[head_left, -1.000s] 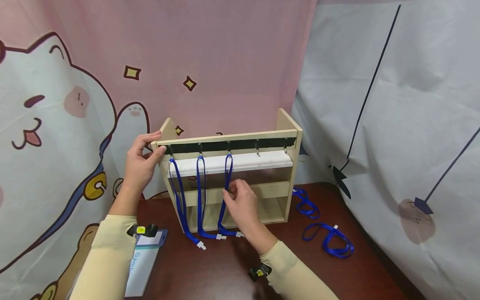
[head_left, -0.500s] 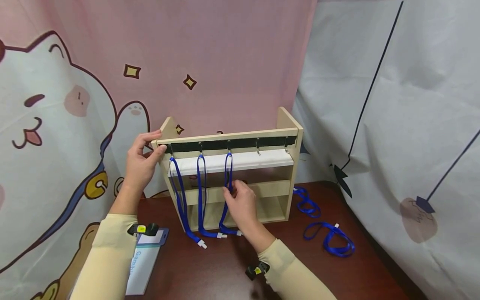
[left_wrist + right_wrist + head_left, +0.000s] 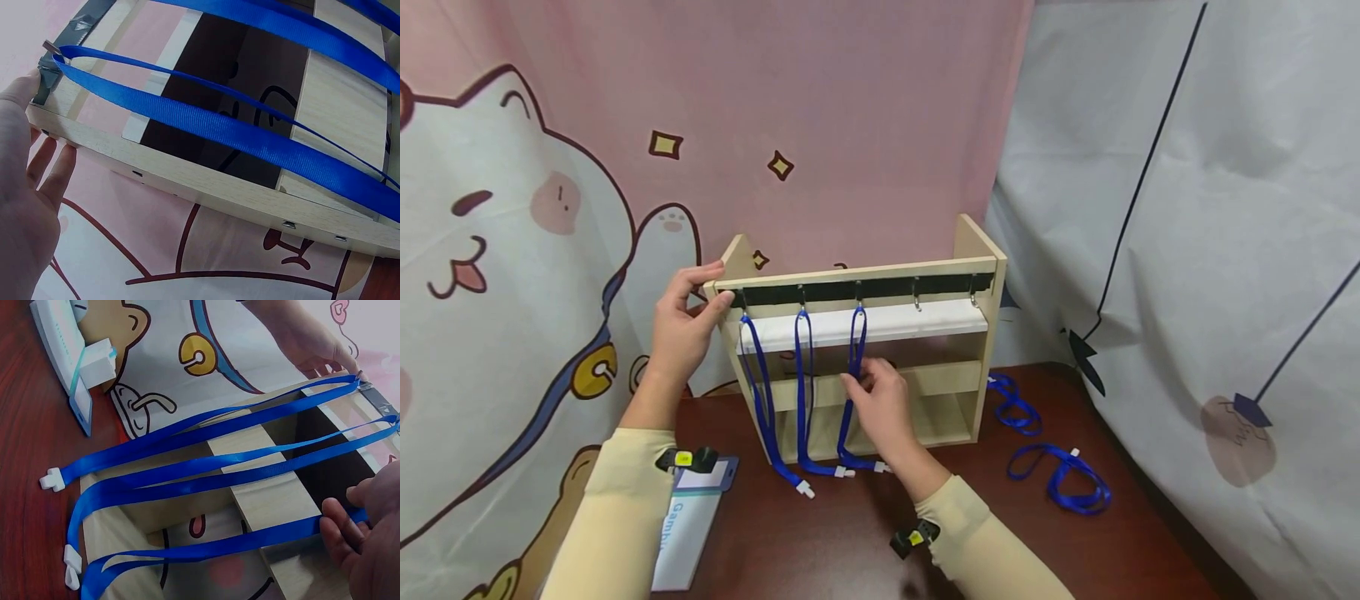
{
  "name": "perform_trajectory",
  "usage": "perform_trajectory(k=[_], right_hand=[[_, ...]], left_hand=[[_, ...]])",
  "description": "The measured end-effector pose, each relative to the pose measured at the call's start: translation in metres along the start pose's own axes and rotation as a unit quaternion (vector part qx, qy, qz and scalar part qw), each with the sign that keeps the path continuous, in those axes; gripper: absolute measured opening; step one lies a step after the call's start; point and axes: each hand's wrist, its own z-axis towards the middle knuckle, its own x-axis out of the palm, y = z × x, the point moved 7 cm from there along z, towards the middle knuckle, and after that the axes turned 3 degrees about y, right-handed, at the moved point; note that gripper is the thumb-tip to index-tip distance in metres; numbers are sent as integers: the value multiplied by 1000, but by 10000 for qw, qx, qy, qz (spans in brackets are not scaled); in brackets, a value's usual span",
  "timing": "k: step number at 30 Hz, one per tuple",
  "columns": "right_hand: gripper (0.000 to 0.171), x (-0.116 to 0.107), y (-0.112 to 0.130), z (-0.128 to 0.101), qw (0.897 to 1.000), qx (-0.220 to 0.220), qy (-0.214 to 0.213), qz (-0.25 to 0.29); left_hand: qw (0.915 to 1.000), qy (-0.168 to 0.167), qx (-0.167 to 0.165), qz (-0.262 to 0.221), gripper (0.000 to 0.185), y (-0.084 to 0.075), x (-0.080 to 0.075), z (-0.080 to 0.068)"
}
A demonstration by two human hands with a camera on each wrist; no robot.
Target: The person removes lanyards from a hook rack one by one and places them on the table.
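Observation:
A wooden rack (image 3: 977,250) stands on the dark table, with a black strip of hooks along its top rail. Three blue lanyards hang from the three left hooks, their white clips lying on the table. My left hand (image 3: 687,321) grips the rack's top left corner, and its fingers (image 3: 44,169) lie against the side board (image 3: 206,187). My right hand (image 3: 880,398) pinches the third lanyard (image 3: 855,342) about halfway down. In the right wrist view my fingertips (image 3: 340,528) rest on that lanyard's strap (image 3: 206,549). The two right hooks (image 3: 916,303) are bare.
Two loose blue lanyards (image 3: 1060,482) lie on the table (image 3: 850,542) right of the rack. A blue-and-white badge holder (image 3: 688,512) lies at the front left, also in the right wrist view (image 3: 65,353). Printed cloth backdrops hang close behind and to the right.
My right hand has slid slightly up and left along the third lanyard. The left hand and the rack have not moved.

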Motion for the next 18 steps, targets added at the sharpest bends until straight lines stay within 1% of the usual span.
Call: perform_trajectory(k=[6,12,18], right_hand=[[6,5,-6,1,9975,258,163,637],[7,2,-6,2,9960,245,257,819],[6,-5,-2,4,9889,275,457,1390]], left_hand=[[10000,36,28,-58,36,1,0,1],[9998,49,109,-147,36,-2,0,0],[9999,17,127,-26,37,-2,1,0]])
